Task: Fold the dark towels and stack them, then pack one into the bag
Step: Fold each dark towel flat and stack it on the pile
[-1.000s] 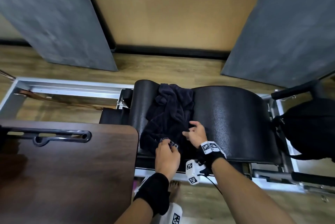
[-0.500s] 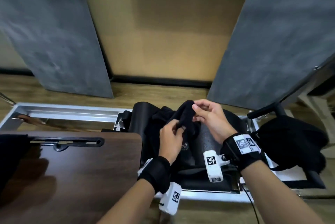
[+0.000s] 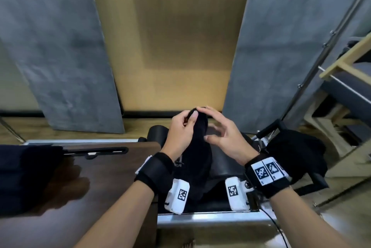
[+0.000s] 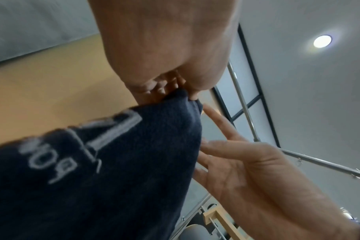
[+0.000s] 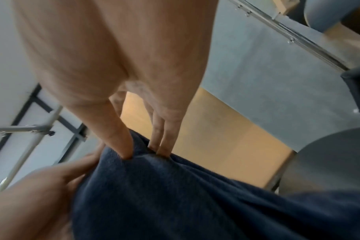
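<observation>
I hold a dark navy towel point(image 3: 198, 157) up over the black padded bench point(image 3: 222, 165); it hangs down between my wrists. My left hand point(image 3: 186, 125) pinches its top corner between thumb and fingers, which shows close up in the left wrist view point(image 4: 164, 91). White lettering is printed on the towel point(image 4: 113, 162). My right hand point(image 3: 220, 131) lies against the towel's right edge with straight fingers point(image 4: 236, 162), its fingertips pressing into the cloth point(image 5: 144, 151). A black bag point(image 3: 295, 155) sits at the right of the bench.
A brown wooden table point(image 3: 100, 177) stands at the left, with a pile of dark cloth point(image 3: 24, 175) on its left end. Grey panels and a tan wall stand behind. A metal rail and a wooden frame point(image 3: 341, 63) are at the right.
The towel lay crumpled on the bench a second ago. Both hands lifted it by a corner, and the right hand has loosened from the top and spread along the edge.
</observation>
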